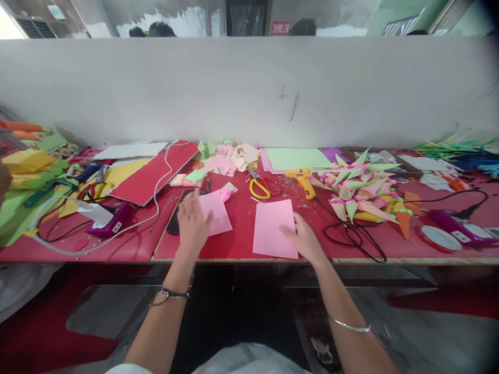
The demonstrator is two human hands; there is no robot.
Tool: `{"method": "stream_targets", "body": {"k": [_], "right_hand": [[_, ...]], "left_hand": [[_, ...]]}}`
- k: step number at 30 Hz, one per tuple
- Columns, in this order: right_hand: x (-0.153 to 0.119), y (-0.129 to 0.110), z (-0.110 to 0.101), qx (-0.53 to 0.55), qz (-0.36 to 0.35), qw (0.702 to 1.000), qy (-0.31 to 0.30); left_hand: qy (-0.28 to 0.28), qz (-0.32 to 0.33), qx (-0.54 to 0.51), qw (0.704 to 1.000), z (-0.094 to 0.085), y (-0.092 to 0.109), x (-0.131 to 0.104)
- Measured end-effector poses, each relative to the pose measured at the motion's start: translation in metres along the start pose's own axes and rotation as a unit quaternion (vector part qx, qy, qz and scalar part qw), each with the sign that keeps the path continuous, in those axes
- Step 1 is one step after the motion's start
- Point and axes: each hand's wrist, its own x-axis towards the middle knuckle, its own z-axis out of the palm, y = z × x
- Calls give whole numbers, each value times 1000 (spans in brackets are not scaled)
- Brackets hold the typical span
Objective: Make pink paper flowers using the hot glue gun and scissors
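Observation:
My right hand grips a pink paper sheet by its right edge, thumb on top and fingers underneath. The sheet is at the front of the red table. My left hand has its fingers apart, over the left edge of another pink paper piece; whether it touches the paper I cannot tell. Partly under that hand and paper is a dark phone. Just beyond the papers are scissors with yellow and red handles and a small plastic-wrapped pink bundle.
A yellow glue gun trails a black cord. Right of it is a pile of paper cone flowers. Paper scraps and a red board lie toward the white partition. Purple power strips sit at both sides.

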Motion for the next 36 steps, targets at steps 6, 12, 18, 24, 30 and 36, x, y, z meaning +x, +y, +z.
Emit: {"method": "stream_targets", "body": {"k": [6,12,18,24,30,36], "right_hand": [[-2,-1,-4,3,-30,998,-48],[-7,1,-28,-38,-188,961,-200],[-1,-7,-30,-148,-254,946,-135],[23,-20,-16,-185,-277,902,-276],[37,-24,10,-186,-300,901,-251],[42,-22,25,-225,-311,902,-199]], "left_hand": [[-252,289,-103,918,16,37,-19],[-313,289,-96,900,23,34,-23],[-314,291,-102,898,21,33,-23],[-307,285,-106,902,22,33,-24],[-317,283,-116,898,21,32,-25],[-310,262,-117,906,21,34,-26]]}}
